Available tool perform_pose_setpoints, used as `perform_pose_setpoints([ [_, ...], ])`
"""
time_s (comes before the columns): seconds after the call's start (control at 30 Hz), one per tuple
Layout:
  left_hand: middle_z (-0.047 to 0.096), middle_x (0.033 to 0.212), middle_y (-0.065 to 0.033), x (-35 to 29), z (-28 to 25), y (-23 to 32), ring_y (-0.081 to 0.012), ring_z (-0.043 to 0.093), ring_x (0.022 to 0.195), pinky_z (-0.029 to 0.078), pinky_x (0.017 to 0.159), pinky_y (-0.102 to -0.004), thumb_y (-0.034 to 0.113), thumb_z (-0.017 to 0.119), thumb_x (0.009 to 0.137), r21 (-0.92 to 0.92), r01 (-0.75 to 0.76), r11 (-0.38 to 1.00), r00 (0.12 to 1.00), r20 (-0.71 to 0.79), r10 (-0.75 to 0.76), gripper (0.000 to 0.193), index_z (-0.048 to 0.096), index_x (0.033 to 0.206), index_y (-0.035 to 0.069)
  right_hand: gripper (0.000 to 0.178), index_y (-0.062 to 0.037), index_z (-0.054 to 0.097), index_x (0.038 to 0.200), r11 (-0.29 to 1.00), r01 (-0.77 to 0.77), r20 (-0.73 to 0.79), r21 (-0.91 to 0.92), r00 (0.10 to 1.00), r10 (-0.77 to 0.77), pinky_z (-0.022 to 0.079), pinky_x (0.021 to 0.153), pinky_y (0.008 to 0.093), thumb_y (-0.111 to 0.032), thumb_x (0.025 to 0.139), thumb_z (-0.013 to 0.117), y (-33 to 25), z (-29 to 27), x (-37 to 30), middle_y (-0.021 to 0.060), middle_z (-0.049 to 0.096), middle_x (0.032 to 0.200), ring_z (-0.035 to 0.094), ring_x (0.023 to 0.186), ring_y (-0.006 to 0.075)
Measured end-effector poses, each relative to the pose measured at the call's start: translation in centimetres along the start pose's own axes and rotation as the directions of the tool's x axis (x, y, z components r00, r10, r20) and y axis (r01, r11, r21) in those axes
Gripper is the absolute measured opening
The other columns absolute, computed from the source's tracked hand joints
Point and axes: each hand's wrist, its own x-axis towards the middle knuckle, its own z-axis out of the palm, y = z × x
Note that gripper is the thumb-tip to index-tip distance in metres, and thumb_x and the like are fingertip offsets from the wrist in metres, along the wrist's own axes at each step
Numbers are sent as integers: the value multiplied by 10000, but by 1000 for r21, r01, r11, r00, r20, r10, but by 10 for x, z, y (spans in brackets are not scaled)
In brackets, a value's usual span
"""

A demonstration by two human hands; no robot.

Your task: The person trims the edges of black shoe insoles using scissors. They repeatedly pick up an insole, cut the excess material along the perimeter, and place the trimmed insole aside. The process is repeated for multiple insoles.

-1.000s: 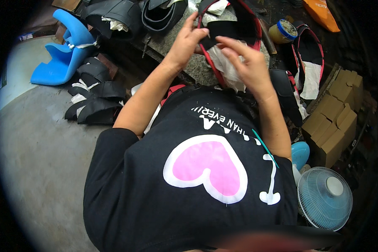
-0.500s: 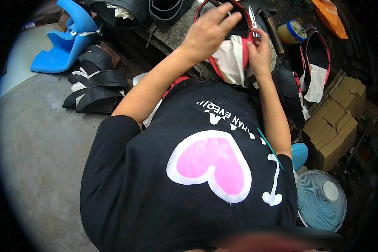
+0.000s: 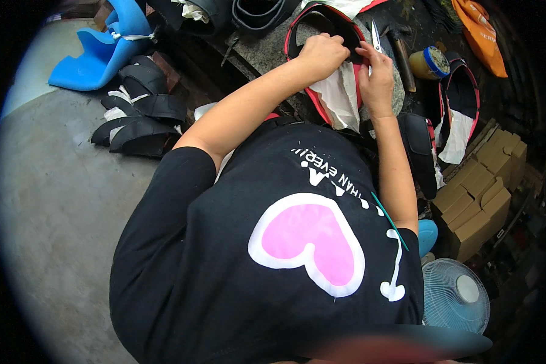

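Observation:
A black shoe upper [image 3: 332, 112] with red edging and a loose white lining lies before me on a grey stone slab [image 3: 255, 51]. Over its opening, my left hand [image 3: 325, 57] is closed with curled fingers. Its fingertips are turned down inside the upper, so what they pinch is hidden. My right hand [image 3: 377, 82] grips the upper's right edge between thumb and fingers. Just beyond that hand lie scissors [image 3: 376, 37] with pale blades.
To the right are a hammer [image 3: 401, 60], a yellowish jar with a blue rim [image 3: 429, 63], another red-edged upper [image 3: 461, 91], cardboard boxes [image 3: 476, 188] and a fan [image 3: 456, 296]. Black pieces [image 3: 142, 115] are stacked at left, near a blue foam sheet [image 3: 100, 57].
My left hand has come down onto the upper's opening, and its fingers have gone from spread to curled. My right hand stays at the right edge. The whole view has shifted slightly.

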Motion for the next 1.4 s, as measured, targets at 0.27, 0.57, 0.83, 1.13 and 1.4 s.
perform_pose_setpoints([
  [0.27, 660, 917, -146, -5, -6, -18, -344, 662, 876, 526, 785, -448, 205, 643, 832, -203, 164, 965, 986, 17, -164, 161, 671, 878, 53, 471, -130, 610, 1194, 989, 112, 51, -95, 993, -107, 461, 954, 395, 29, 751, 624, 15, 0, -12, 71, 642, 1169, 563, 1085, 300],
  [0.57, 640, 979, -77, 4, 8, 4, -283, 635, 941, 569, 735, -420, 143, 609, 798, -34, -17, 999, 997, -76, 15, 146, 708, 896, 101, 424, -112, 632, 1165, 997, -74, 119, -8, 990, 74, 470, 948, 382, -19, 752, 645, 35, 1, -7, 72, 663, 1140, 594, 1055, 299],
  [0.83, 664, 873, -101, 14, 2, -11, -297, 662, 827, 540, 750, -413, 180, 622, 839, -351, 137, 926, 989, -3, -148, 128, 704, 888, 94, 428, -113, 641, 1161, 996, -89, 136, 24, 987, 85, 471, 955, 371, -29, 743, 663, 41, -2, -6, 69, 670, 1145, 603, 1069, 285],
  [1.13, 661, 908, -86, 4, -4, -2, -301, 661, 864, 540, 817, -381, 248, 641, 880, -273, 103, 957, 986, -100, -134, 198, 715, 985, 96, 437, -123, 631, 1177, 994, -104, 139, 35, 985, 98, 469, 956, 371, -30, 751, 661, 38, -2, -9, 67, 664, 1150, 597, 1076, 282],
  [1.4, 692, 816, -178, -23, -40, 60, -335, 686, 807, 539, 685, -445, 129, 641, 782, -412, -187, 892, 888, 316, 333, 119, 696, 848, 47, 407, -100, 629, 1180, 997, -77, 150, 3, 986, 75, 475, 940, 367, -33, 781, 665, 38, -2, -10, 85, 664, 1157, 608, 1068, 286],
])
